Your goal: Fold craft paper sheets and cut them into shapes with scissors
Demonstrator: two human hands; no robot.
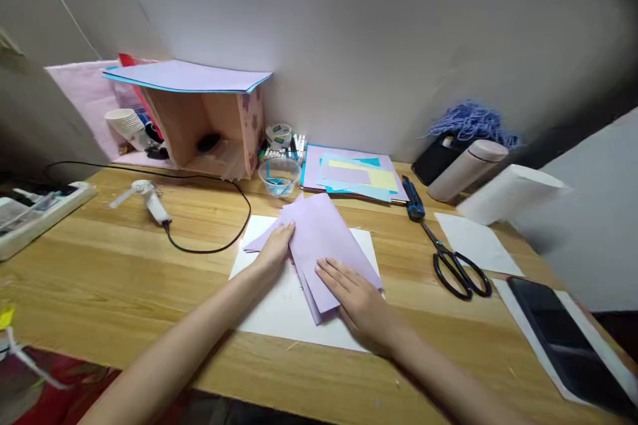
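My left hand point(276, 249) and right hand point(356, 299) both lie open and flat on the folded lilac paper point(323, 239), which rests on a white sheet point(279, 309) on the desk point(124, 265).

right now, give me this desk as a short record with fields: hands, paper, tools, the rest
left hand: flat on the left edge of the lilac paper
right hand: flat on the paper's near right corner
paper: folded lilac sheets, lying on a white sheet
tools: scissors and a blue knife to the right, apart from the hands
behind: clear cup, stack of coloured paper, open box
left side: glue gun with black cord
right side: flask, tablet
surface: wooden desk
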